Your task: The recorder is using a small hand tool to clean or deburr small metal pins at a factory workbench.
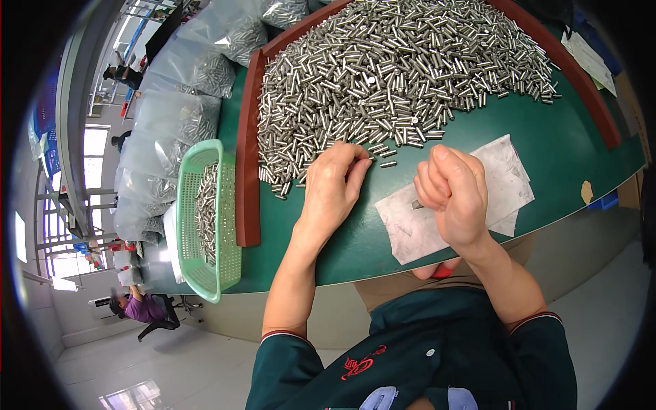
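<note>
A large heap of short shiny metal pins [383,75] spreads over the green table [342,253]. My left hand [330,184] is at the heap's near edge, fingers curled down with thumb and forefinger close together. What lies inside its grip is hidden. Several loose pins lie just right of its fingertips. My right hand [456,195] is closed in a fist above a smudged white cloth or paper sheet [403,236]. A small grey end, apparently a metal pin [417,204], shows below its curled fingers.
Red-brown raised rails [248,157] border the heap. On the left stands a green plastic basket [220,273] holding more pins, with clear bags of pins [198,116] behind it. Papers [589,61] lie at the far right. A person in purple [145,309] sits in the background.
</note>
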Motion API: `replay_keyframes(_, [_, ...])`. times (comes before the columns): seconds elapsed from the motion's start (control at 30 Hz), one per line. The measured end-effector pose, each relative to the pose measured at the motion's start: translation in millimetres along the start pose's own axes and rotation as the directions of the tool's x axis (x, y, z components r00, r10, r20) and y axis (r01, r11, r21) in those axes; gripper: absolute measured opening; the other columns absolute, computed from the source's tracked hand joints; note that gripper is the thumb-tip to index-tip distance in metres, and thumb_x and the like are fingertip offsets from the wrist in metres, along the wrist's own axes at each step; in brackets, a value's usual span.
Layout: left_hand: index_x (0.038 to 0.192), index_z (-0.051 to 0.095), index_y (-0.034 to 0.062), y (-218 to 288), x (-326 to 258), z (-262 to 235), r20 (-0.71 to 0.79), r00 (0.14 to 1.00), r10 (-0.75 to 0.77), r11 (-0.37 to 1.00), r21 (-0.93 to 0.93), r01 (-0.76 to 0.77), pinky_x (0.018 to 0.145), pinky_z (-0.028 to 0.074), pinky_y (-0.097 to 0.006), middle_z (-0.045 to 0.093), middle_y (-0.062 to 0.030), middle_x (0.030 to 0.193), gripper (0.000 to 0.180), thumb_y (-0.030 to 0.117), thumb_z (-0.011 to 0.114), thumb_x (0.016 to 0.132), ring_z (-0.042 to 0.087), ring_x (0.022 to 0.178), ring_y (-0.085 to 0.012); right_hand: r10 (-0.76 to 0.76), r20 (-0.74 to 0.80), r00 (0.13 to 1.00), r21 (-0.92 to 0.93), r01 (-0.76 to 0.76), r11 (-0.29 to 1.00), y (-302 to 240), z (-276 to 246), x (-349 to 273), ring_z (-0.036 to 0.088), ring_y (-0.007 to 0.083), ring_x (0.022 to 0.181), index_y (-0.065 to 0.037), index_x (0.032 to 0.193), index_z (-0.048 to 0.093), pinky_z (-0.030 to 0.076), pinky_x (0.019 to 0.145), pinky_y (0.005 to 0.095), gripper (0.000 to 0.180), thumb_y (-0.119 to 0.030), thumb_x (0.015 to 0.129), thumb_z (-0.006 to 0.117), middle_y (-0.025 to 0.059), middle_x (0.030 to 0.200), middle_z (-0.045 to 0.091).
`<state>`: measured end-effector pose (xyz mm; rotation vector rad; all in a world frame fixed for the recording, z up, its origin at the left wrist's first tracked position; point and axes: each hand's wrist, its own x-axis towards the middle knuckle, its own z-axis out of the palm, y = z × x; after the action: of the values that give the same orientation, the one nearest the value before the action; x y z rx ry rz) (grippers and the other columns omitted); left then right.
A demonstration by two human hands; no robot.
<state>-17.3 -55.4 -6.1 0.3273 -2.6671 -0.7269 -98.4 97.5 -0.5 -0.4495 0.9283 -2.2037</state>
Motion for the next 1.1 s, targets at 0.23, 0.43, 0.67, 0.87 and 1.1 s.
replay_keyframes(0.23, [0.075, 0.054, -0.0022, -2, -2, 0, -0.002, 0.998, -0.056, 0.996, -0.073, 0.056, 0.051, 0.04, -0.033, 0.052, -0.0115, 0.066, 0.007, 0.001, 0.06, 0.072, 0.05, 0.056, -0.0235, 0.005, 0.005, 1.0, -0.004, -0.005, 1.0, 1, 0, 0, 0.02, 0.0026, 0.044, -0.008, 0.055, 0.028, 0.017, 0.04, 0.0213, 0.034, -0.014, 0.088, 0.037, -0.0057, 0.049, 0.026])
replay_keyframes(0.43, [0.08, 0.053, 0.0002, -4, -5, -7, 0.16, 0.96, -0.23, 0.845, -0.457, 0.279, 0.053, 0.038, -0.023, 0.052, -0.0017, 0.069, 0.008, 0.008, 0.056, 0.081, 0.045, 0.057, -0.0092, -0.003, -0.011, 1.0, -0.014, 0.003, 1.0, 1, 1, -1, 0.02, 0.0026, 0.044, -0.008, 0.055, 0.028, 0.017, 0.04, 0.0213, 0.034, -0.015, 0.088, 0.037, -0.0058, 0.049, 0.025])
replay_keyframes(0.67, [0.088, 0.048, 0.0014, -6, 0, -15, 0.478, 0.853, -0.208, -0.105, -0.878, 0.467, 0.054, 0.037, -0.021, 0.049, -0.0055, 0.075, 0.015, 0.016, 0.046, 0.087, 0.043, 0.061, -0.0089, 0.002, -0.007, 1.0, 0.001, -0.002, 1.0, 1, -1, 1, 0.02, 0.0027, 0.044, -0.008, 0.055, 0.028, 0.017, 0.04, 0.0212, 0.034, -0.015, 0.088, 0.038, -0.0059, 0.049, 0.025])
replay_keyframes(0.87, [0.068, 0.053, 0.0029, 10, 2, -4, 0.267, 0.891, -0.369, 0.491, -0.758, 0.43, 0.044, 0.026, -0.019, 0.042, 0.0047, 0.055, 0.024, 0.019, 0.052, 0.085, 0.032, 0.048, -0.0036, 0.031, -0.042, 0.999, -0.022, -0.032, 0.999, -7, 3, -1, 0.02, 0.0046, 0.042, -0.009, 0.053, 0.028, 0.018, 0.04, 0.0218, 0.037, -0.018, 0.088, 0.037, -0.0041, 0.047, 0.025])
replay_keyframes(1.1, [0.055, 0.047, 0.0064, 20, 5, 15, -0.153, 0.988, -0.033, 0.973, 0.219, 0.067, 0.038, 0.037, -0.035, 0.048, -0.0089, 0.045, 0.04, 0.037, 0.07, 0.065, 0.049, 0.04, -0.0257, 0.046, -0.079, 0.996, -0.049, -0.05, 0.998, 2, 3, -4, 0.022, 0.0078, 0.041, -0.008, 0.053, 0.029, 0.02, 0.041, 0.0232, 0.038, -0.019, 0.089, 0.036, -0.0014, 0.046, 0.026])
